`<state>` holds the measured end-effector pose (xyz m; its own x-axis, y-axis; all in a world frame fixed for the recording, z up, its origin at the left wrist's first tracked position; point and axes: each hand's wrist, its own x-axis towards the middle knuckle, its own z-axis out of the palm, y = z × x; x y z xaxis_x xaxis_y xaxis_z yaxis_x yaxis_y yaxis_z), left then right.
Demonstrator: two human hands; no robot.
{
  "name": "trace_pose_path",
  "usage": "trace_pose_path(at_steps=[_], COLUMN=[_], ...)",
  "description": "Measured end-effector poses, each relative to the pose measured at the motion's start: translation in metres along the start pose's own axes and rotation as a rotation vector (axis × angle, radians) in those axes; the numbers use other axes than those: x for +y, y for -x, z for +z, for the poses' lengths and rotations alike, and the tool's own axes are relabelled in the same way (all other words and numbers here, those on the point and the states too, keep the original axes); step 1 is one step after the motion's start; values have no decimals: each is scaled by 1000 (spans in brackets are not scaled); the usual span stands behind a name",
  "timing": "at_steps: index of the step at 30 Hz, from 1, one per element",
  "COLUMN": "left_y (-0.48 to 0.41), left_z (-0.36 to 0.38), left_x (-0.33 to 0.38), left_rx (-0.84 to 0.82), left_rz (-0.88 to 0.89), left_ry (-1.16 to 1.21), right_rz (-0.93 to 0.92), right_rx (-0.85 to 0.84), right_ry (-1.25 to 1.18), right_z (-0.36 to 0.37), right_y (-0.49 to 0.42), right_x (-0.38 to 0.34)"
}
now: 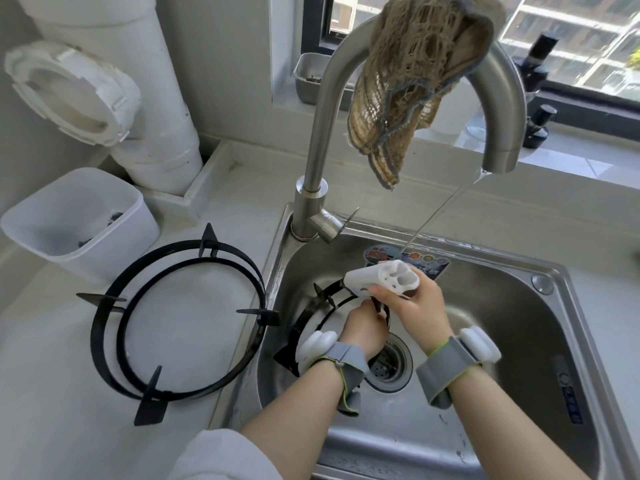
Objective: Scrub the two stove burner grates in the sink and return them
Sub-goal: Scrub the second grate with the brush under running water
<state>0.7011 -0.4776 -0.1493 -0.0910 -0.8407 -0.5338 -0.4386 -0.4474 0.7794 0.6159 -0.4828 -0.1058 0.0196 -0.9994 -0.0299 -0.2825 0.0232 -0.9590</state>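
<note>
One black ring-shaped burner grate lies flat on the counter left of the sink. A second black grate stands tilted inside the steel sink, against its left wall. My left hand grips that grate's right rim. My right hand holds a white scrub brush by its handle, the brush head pressed on the grate's upper rim. A thin stream of water runs from the faucet into the sink behind the brush.
A brown mesh dishcloth hangs over the faucet arch. A white plastic tub stands at the back left of the counter, below a white drain pipe. The sink drain strainer lies just below my hands. A window ledge runs behind.
</note>
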Motion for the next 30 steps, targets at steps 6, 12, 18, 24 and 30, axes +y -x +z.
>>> trace_pose_path(at_steps=[6, 12, 18, 24, 30], left_y=[-6, -14, 2, 16, 28], left_z=[-4, -17, -19, -9, -7], left_x=[-4, -8, -23, -36, -48], left_rx=[-40, 14, 9, 37, 61], left_rz=[-2, -31, 41, 119, 61], left_ry=[6, 189, 501, 559, 515], right_rz=[20, 189, 546, 673, 818], right_rx=[224, 184, 509, 602, 514], right_ry=[-164, -65, -874, -1291, -1281], right_z=[-16, -28, -31, -35, -10], right_y=[5, 17, 3, -6, -21], right_x=[12, 45, 48, 38, 22])
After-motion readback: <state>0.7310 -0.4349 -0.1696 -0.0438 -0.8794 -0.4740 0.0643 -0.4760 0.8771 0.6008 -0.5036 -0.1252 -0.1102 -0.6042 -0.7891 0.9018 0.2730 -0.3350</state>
